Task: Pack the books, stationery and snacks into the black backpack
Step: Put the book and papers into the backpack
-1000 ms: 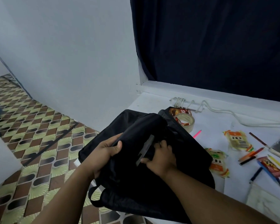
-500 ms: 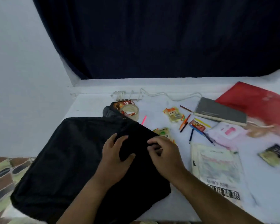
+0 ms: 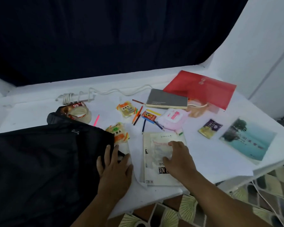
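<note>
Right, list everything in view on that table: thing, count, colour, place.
backpack: 1, black, left of table
tape roll: 1, clear, behind backpack
cable: 1, white, coiled at back
snack packets: 2, yellow-orange, one mid-table, the other at the backpack's edge
notebook: 1, grey, back centre
folder: 1, red, back right
pencils and pens: several, mixed colours, centre
pink pack: 1, centre right
small packet: 1, purple-yellow, right
picture book: 1, blue-green, far right
white book: 1, front centre
left hand: on the backpack's edge
right hand: on white book
</note>
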The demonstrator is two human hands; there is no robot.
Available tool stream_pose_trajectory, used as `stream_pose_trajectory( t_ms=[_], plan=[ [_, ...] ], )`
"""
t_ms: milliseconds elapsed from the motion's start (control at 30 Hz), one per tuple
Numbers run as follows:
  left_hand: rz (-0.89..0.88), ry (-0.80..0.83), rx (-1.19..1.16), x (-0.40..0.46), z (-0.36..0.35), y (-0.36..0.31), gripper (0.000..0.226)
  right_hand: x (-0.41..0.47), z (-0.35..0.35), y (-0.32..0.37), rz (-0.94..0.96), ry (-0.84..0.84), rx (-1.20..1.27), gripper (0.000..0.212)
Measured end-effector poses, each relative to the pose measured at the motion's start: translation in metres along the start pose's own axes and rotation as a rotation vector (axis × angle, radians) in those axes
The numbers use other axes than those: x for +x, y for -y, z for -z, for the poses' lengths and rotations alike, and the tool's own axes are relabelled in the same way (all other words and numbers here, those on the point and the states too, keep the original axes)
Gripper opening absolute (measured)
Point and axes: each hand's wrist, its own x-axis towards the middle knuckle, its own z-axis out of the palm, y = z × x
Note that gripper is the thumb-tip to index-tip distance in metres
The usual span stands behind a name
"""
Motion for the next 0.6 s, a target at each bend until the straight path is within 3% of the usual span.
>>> stream_pose_trajectory(
  t_ms=[267,600],
  plan=[
    [0.148,-0.018,0.032,-0.004,0.004,-0.030,0.050,0.014,0.021,-0.039,-0.080,0.115,0.089,0.054],
    [0.344,-0.005,-0.171,0.005,0.006,-0.082,0.039,0.022,0.027,-0.041,-0.184,0.147,0.578,0.043]
  ],
)
